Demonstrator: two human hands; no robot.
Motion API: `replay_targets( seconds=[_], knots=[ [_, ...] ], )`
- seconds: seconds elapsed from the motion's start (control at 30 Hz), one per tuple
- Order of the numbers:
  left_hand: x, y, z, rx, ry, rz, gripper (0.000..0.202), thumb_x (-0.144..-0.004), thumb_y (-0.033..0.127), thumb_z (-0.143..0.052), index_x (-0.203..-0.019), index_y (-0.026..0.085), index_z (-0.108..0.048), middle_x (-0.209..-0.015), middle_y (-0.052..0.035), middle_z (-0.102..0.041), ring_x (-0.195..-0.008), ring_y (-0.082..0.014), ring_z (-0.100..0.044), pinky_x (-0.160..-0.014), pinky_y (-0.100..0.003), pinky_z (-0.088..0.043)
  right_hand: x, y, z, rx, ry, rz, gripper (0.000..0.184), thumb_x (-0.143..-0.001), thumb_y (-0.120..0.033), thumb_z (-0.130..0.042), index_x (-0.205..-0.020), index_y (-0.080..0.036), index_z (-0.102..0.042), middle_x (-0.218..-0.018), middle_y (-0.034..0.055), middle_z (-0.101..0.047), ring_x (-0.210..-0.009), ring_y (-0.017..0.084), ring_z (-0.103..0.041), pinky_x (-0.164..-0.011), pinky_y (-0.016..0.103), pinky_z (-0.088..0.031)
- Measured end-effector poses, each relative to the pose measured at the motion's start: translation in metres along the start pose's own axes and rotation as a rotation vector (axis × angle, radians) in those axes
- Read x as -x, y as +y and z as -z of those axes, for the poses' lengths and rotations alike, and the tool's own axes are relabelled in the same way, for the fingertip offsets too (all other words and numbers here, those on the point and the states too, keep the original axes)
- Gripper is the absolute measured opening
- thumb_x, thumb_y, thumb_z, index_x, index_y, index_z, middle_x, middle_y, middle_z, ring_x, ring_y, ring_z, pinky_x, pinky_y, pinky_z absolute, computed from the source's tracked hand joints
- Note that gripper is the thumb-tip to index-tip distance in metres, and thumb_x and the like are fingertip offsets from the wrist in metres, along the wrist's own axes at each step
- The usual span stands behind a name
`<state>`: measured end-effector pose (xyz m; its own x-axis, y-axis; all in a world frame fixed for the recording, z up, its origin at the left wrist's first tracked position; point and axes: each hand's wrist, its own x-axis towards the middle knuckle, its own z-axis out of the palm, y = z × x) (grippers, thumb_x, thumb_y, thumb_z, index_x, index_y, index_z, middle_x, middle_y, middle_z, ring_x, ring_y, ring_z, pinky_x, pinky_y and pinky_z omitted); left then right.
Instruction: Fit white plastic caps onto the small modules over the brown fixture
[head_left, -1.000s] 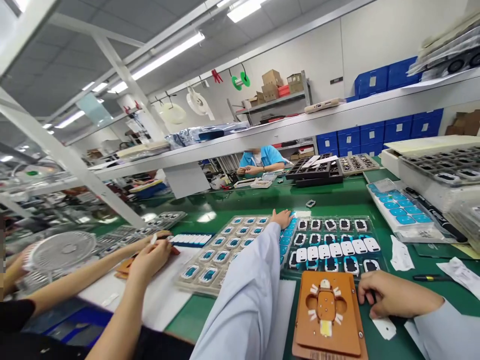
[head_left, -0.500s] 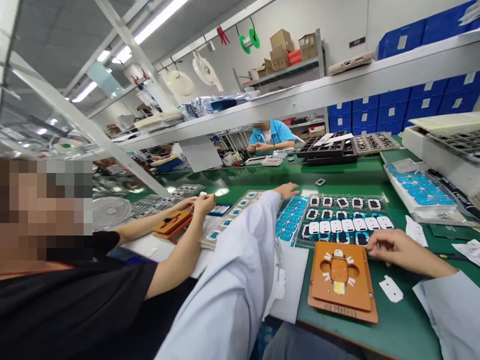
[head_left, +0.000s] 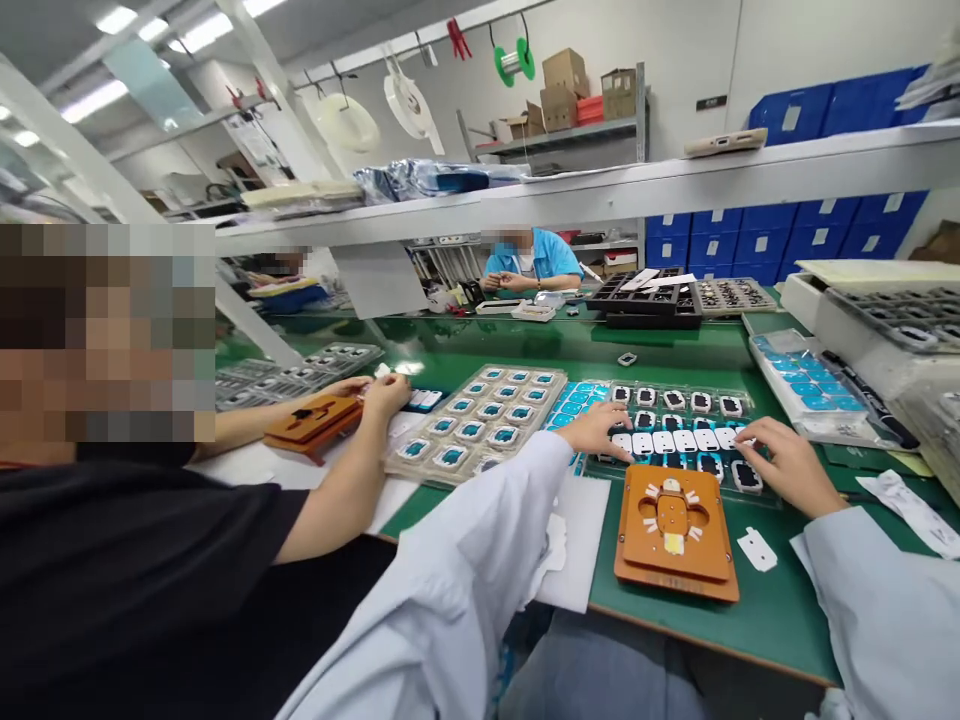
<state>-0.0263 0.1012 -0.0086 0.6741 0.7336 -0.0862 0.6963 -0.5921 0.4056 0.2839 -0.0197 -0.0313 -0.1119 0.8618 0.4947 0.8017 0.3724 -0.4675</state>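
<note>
Green worktop [head_left: 795, 615], busy workshop: a white strip [head_left: 675, 442] of joined, round-cornered pieces, each with small dark openings, lies across a clear tray [head_left: 748, 408] of black-centred frames. At its near-left end, the worker's left hand [head_left: 596, 430] is open, fingers parted; at the other, the right hand [head_left: 789, 462] bends its fingers — whether they pinch, I can't tell.

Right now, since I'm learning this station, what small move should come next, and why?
I'd probably steady the row of white pieces from both ends: the left hand is at its left end, the right hand at its right; no firm grip shows.
</note>
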Motion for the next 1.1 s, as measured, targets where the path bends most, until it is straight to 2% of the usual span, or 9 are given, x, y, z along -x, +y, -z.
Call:
replay_targets(
  seconds=[0.17, 0.33, 0.43, 0.57, 0.63, 0.73, 0.9, 0.97, 1.1],
  knots=[
    [0.011, -0.009, -0.019, 0.148, 0.195, -0.041, 0.057, -0.068, 0.043, -0.082, -0.116, 0.021, -0.063, -0.129, -0.0106, -0.06, -0.127, -0.031, -0.045, -0.108, -0.041, -0.035, 0.0, -0.007, -0.002, 0.072, -0.041, 0.07, 0.025, -0.094, -0.04, -0.045, -0.092, -0.022, -0.063, -0.1, 0.0092, -0.062, -0.099, 0.027, -0.058, -0.086, 0.041, -0.046],
    [0.016, -0.004, -0.023, 0.283, 0.274, -0.074, 0.06, -0.067, 0.036, -0.083, -0.12, 0.019, -0.061, -0.119, -0.0123, -0.063, -0.119, -0.032, -0.05, -0.102, -0.044, -0.038, -0.001, -0.004, -0.01, 0.11, -0.05, 0.027, 0.025, -0.09, -0.041, -0.053, -0.101, -0.022, -0.064, -0.098, 0.0099, -0.058, -0.094, 0.029, -0.054, -0.082, 0.043, -0.046],
    [0.018, 0.003, -0.021, 0.39, 0.314, -0.107, 0.053, -0.061, 0.029, -0.086, -0.109, 0.019, -0.065, -0.114, -0.01, -0.064, -0.115, -0.0297, -0.052, -0.102, -0.041, -0.038, -0.001, -0.004, -0.012, 0.092, -0.049, 0.008, 0.024, -0.091, -0.041, -0.053, -0.103, -0.022, -0.064, -0.096, 0.0089, -0.058, -0.094, 0.028, -0.055, -0.08, 0.042, -0.046],
    [0.021, 0.01, -0.024, 0.601, 0.339, -0.088, 0.024, -0.069, 0.028, -0.079, -0.086, 0.017, -0.066, -0.084, -0.0027, -0.063, -0.078, -0.0172, -0.058, -0.073, -0.029, -0.047, -0.002, -0.012, -0.012, 0.05, -0.026, 0.019, 0.024, -0.092, -0.041, -0.053, -0.102, -0.022, -0.064, -0.099, 0.0084, -0.056, -0.091, 0.024, -0.057, -0.079, 0.038, -0.048],
    [0.023, 0.012, -0.027, 0.727, 0.333, -0.052, 0.023, -0.073, 0.03, -0.075, -0.086, 0.015, -0.064, -0.064, 0.0028, -0.055, -0.057, -0.0113, -0.051, -0.056, -0.023, -0.041, -0.002, -0.018, -0.01, 0.028, 0.005, 0.026, 0.025, -0.093, -0.042, -0.054, -0.102, -0.021, -0.065, -0.096, 0.0078, -0.055, -0.082, 0.021, -0.057, -0.073, 0.036, -0.048],
    [0.023, 0.017, -0.03, 0.905, 0.342, -0.013, 0.029, -0.071, 0.032, -0.076, -0.09, 0.015, -0.061, -0.05, 0.0097, -0.04, -0.044, -0.0067, -0.039, -0.047, -0.019, -0.031, -0.002, -0.03, -0.008, -0.022, 0.034, 0.044, 0.024, -0.093, -0.042, -0.054, -0.097, -0.021, -0.066, -0.082, 0.0045, -0.053, -0.065, 0.017, -0.053, -0.06, 0.032, -0.046],
    [0.022, 0.032, -0.03, 1.147, 0.348, -0.024, 0.035, -0.073, 0.042, -0.074, -0.09, 0.014, -0.061, -0.071, 0.0025, -0.06, -0.06, -0.0079, -0.056, -0.059, -0.021, -0.045, 0.002, -0.059, -0.009, -0.14, 0.048, 0.101, 0.013, -0.094, -0.032, -0.056, -0.093, -0.023, -0.065, -0.077, 0.0023, -0.058, -0.066, 0.016, -0.057, -0.057, 0.029, -0.046],
    [0.022, 0.038, -0.03, 1.221, 0.306, -0.046, 0.038, -0.075, 0.045, -0.073, -0.093, 0.014, -0.063, -0.086, -0.0022, -0.066, -0.07, -0.0098, -0.062, -0.069, -0.024, -0.05, 0.003, -0.071, -0.011, -0.18, 0.065, 0.127, 0.011, -0.095, -0.029, -0.055, -0.093, -0.024, -0.064, -0.083, 0.0033, -0.063, -0.075, 0.018, -0.061, -0.062, 0.029, -0.049],
    [0.024, 0.045, -0.031, 1.326, 0.214, -0.077, 0.043, -0.067, 0.042, -0.08, -0.094, 0.013, -0.064, -0.083, -0.0014, -0.066, -0.069, -0.0099, -0.064, -0.073, -0.025, -0.052, 0.003, -0.087, -0.014, -0.206, 0.059, 0.18, 0.007, -0.094, -0.025, -0.057, -0.094, -0.025, -0.064, -0.098, 0.0046, -0.069, -0.096, 0.021, -0.064, -0.083, 0.037, -0.052]
  ],
)
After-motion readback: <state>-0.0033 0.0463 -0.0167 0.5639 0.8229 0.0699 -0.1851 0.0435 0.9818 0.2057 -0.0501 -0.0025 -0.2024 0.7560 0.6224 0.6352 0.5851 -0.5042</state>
